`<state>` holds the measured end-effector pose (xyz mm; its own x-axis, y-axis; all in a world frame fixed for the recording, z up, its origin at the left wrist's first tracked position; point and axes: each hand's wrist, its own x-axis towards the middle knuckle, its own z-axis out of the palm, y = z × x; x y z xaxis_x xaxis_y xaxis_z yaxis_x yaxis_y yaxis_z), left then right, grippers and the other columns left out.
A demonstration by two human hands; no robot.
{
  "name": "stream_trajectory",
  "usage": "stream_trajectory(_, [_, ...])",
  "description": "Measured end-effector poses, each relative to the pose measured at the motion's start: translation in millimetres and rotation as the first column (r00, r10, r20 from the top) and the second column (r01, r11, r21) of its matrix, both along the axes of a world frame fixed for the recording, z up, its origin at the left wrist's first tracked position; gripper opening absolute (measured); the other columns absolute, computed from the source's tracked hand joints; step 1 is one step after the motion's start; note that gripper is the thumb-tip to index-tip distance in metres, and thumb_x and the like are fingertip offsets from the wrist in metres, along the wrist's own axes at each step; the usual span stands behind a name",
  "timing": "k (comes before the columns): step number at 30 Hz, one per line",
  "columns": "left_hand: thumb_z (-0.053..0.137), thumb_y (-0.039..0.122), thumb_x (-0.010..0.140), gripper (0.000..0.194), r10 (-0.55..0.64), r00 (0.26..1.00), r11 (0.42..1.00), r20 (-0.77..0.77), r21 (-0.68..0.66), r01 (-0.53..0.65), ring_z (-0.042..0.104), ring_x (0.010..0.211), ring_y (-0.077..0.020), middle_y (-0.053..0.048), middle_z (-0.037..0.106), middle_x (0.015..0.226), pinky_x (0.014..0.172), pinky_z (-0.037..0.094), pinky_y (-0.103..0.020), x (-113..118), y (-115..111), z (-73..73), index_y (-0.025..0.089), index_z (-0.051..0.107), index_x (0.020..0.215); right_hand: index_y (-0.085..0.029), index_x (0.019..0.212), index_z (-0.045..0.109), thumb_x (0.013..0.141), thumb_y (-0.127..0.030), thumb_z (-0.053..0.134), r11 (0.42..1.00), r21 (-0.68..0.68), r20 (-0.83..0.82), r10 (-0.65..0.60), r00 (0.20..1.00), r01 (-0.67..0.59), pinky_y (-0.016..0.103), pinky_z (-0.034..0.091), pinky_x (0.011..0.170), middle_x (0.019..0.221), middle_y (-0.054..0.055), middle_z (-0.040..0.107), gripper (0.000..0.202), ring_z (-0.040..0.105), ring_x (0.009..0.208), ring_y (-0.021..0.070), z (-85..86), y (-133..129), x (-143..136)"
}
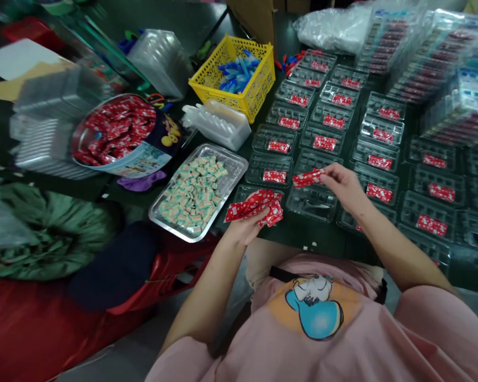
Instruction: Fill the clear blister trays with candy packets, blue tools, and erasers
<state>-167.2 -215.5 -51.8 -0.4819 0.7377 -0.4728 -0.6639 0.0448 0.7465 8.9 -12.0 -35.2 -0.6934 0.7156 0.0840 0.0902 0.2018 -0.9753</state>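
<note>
Several red packets with white marks [258,206] are bunched in my left hand [250,225], its fingers closed round them, near the table's front edge. My right hand [342,184] pinches one single red packet [307,178] at its right end, above a clear plastic tray [311,204] that shows no packet. Rows of clear trays, most with one red packet [274,176] lying in them, cover the table around and beyond my right hand. A round tub [117,132] full of red packets stands at the left.
A metal tray [239,159] of small pale green and tan pieces lies left of my left hand. Behind it are a clear plastic box [223,124] and a yellow basket [258,95] of blue items. Tall stacks of filled trays [430,55] stand at the back right.
</note>
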Motion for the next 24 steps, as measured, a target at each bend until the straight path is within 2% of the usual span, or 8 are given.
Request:
stream_trajectory(4, [0.086,0.018,0.055,0.044,0.009,1.000,0.999,-0.019,-0.041,-0.010,0.068,0.099,-0.0286,-0.010,0.073,0.099,0.089,0.057,-0.042,-7,-4,-0.6,0.017,0.070,0.096,-0.020,0.101,0.061,0.083,-0.028,0.060,0.998,0.055,0.128,-0.019,0.992,0.012,0.025,0.042,0.063,0.074,-0.002,0.060,0.020,0.054,0.065,0.0121,-14.5,10,41])
stream_trajectory(8, [0.086,0.017,0.055,0.048,0.034,0.999,0.997,-0.017,-0.071,-0.035,0.067,0.102,-0.0283,-0.010,0.073,0.102,0.092,0.055,-0.043,-8,-8,-5.5,0.017,0.070,0.100,-0.019,0.097,0.065,0.087,-0.025,0.056,0.983,0.168,0.307,0.023,0.951,-0.078,0.029,0.046,0.069,0.085,0.002,0.068,0.015,0.061,0.073,0.0162,-32.1,-14,58])
stream_trajectory(10, [0.086,0.016,0.055,0.045,0.026,1.000,0.996,-0.007,-0.082,-0.027,0.067,0.102,-0.0278,-0.010,0.073,0.102,0.091,0.055,-0.041,-6,-8,-6.7,0.017,0.071,0.097,-0.018,0.094,0.066,0.088,-0.024,0.056,0.933,0.336,0.408,-0.020,0.913,-0.130,0.032,0.047,0.074,0.089,0.005,0.069,0.013,0.062,0.080,0.0188,-36.8,-27,58])
stream_trajectory(12, [0.086,0.015,0.055,0.043,0.023,1.000,0.995,0.007,-0.093,-0.022,0.068,0.101,-0.0267,-0.010,0.074,0.100,0.090,0.056,-0.038,-1,-6,-6.3,0.016,0.071,0.094,-0.017,0.091,0.067,0.091,-0.024,0.054,0.840,0.490,0.516,-0.065,0.854,-0.232,0.034,0.046,0.078,0.088,0.009,0.068,0.015,0.061,0.083,0.0212,-39.3,-35,55])
stream_trajectory(14, [0.086,0.014,0.054,0.043,0.021,1.000,0.995,0.018,-0.093,-0.019,0.068,0.100,-0.0258,-0.009,0.074,0.098,0.089,0.056,-0.037,3,-4,-4.8,0.017,0.071,0.094,-0.016,0.087,0.068,0.092,-0.026,0.052,0.755,0.563,0.610,-0.104,0.786,-0.337,0.035,0.045,0.077,0.083,0.010,0.066,0.019,0.058,0.081,0.0223,-40.6,-38,52])
stream_trajectory(16, [0.086,0.013,0.054,0.044,0.009,1.000,0.996,0.022,-0.086,-0.007,0.068,0.100,-0.0253,-0.008,0.074,0.098,0.090,0.056,-0.037,7,-3,-3.9,0.017,0.070,0.095,-0.016,0.084,0.069,0.092,-0.026,0.052,0.717,0.583,0.646,-0.124,0.753,-0.382,0.035,0.046,0.075,0.080,0.010,0.063,0.021,0.057,0.078,0.0222,-40.4,-39,51])
stream_trajectory(20, [0.085,0.014,0.057,0.040,-0.071,0.997,0.993,0.043,-0.091,0.075,0.068,0.098,-0.0234,-0.009,0.072,0.102,0.088,0.055,-0.034,11,1,-7.4,0.016,0.069,0.094,-0.016,0.106,0.066,0.094,-0.029,0.050,0.759,0.613,0.434,-0.093,0.896,-0.218,0.037,0.049,0.081,0.093,0.011,0.062,0.023,0.057,0.089,0.0222,-28.4,-47,46])
stream_trajectory(24, [0.085,0.016,0.058,0.041,-0.180,0.984,0.982,0.008,-0.055,0.180,0.068,0.096,-0.0208,-0.005,0.072,0.101,0.085,0.055,-0.029,21,10,-12.1,0.019,0.069,0.095,-0.022,0.135,0.048,0.093,-0.034,0.054,0.831,0.549,0.115,0.033,0.993,-0.091,0.040,0.049,0.095,0.121,0.012,0.056,0.044,0.054,0.112,0.0217,-7.0,-66,34])
